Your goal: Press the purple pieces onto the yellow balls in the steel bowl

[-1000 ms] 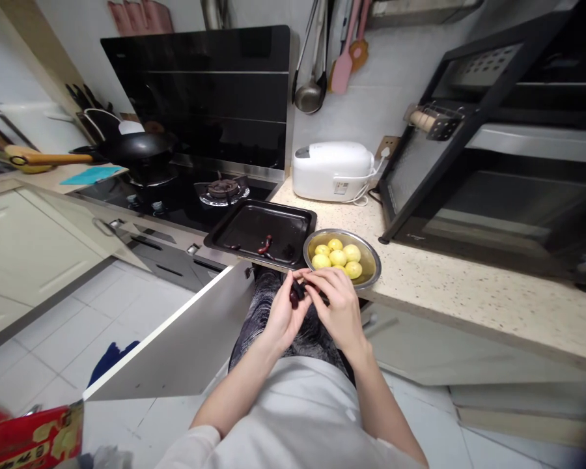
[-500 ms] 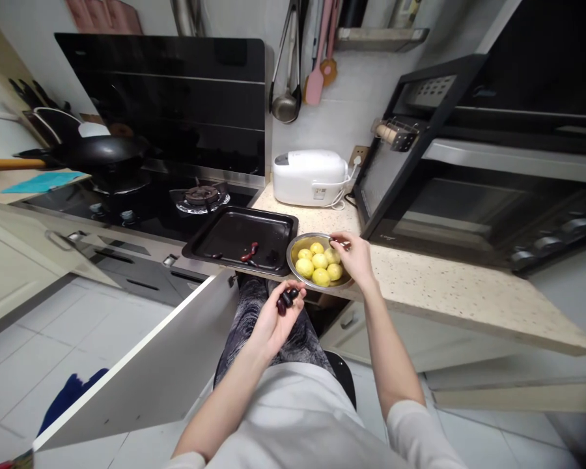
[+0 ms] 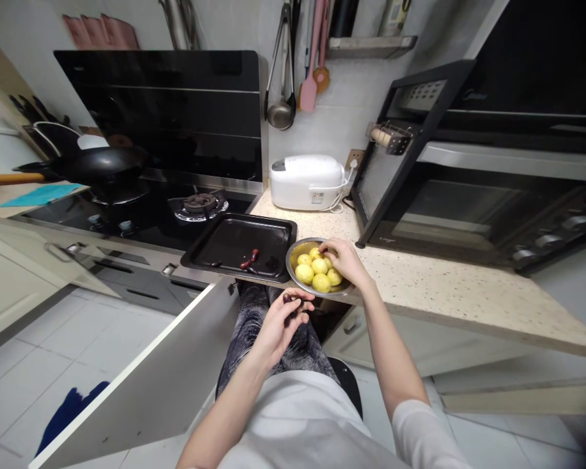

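My left hand (image 3: 278,326) is cupped around dark, oval fruits (image 3: 290,306), in front of the counter edge. My right hand (image 3: 342,258) reaches over the right rim of a steel bowl (image 3: 293,272) that holds several yellow round pieces (image 3: 321,282). Its fingers are pinched over the pieces at the back; what they hold, if anything, is hidden. Left of the bowl lies a black baking tray (image 3: 239,234), with a few dark red oval fruits (image 3: 249,260) near its front side.
A white appliance (image 3: 306,184) stands behind the bowl. To the left are a gas burner (image 3: 200,203) and a black wok (image 3: 100,163). A large oven (image 3: 478,208) is at the right. An open cabinet door (image 3: 166,365) sticks out below the counter.
My right hand has moved left and lower over the bowl. The fingers of my left hand have curled over the dark fruits. The view has shifted slightly.
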The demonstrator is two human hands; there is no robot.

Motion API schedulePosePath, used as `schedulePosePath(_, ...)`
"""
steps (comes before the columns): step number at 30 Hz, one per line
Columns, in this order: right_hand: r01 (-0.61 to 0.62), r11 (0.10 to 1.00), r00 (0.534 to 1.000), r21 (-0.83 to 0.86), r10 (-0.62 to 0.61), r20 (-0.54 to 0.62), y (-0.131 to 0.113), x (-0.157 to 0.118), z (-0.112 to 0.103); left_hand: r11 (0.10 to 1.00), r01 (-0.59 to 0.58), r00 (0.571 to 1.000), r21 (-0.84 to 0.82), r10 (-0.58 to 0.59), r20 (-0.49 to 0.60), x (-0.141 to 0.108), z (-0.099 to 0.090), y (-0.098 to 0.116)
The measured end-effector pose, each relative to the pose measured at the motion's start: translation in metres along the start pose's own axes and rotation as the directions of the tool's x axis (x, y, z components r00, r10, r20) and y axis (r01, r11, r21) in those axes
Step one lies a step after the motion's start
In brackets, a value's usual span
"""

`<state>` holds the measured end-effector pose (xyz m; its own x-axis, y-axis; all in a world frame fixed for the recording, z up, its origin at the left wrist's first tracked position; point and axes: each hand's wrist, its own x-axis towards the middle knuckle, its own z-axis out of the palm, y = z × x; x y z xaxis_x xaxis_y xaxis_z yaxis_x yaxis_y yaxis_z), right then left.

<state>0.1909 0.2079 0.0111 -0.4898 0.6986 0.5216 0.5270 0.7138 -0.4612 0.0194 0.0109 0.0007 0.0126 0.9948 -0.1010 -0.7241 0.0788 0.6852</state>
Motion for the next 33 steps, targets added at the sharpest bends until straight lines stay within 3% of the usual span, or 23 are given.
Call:
schedulePosePath(23, -0.001, 0.994, 0.997, 0.108, 0.010, -0.083, -0.008, -0.009, -0.008, 1.000, 0.011, 1.000, 0.029, -0.010, -0.013, 0.000, 0.003, -0.001)
schedulePosePath(27, 0.061, 0.993, 0.992, 0.104, -0.050, -0.112, -0.029, -0.021, -0.010, 1.000, 0.002, 1.000, 0.031, -0.002, -0.017, 0.001, 0.002, -0.003)
schedulePosePath(33, 0.189, 0.971, 0.978, 0.147, -0.173, -0.117, -0.091, -0.061, -0.006, 1.000, -0.021, 0.999, 0.008, 0.021, -0.024, 0.004, -0.002, -0.008)
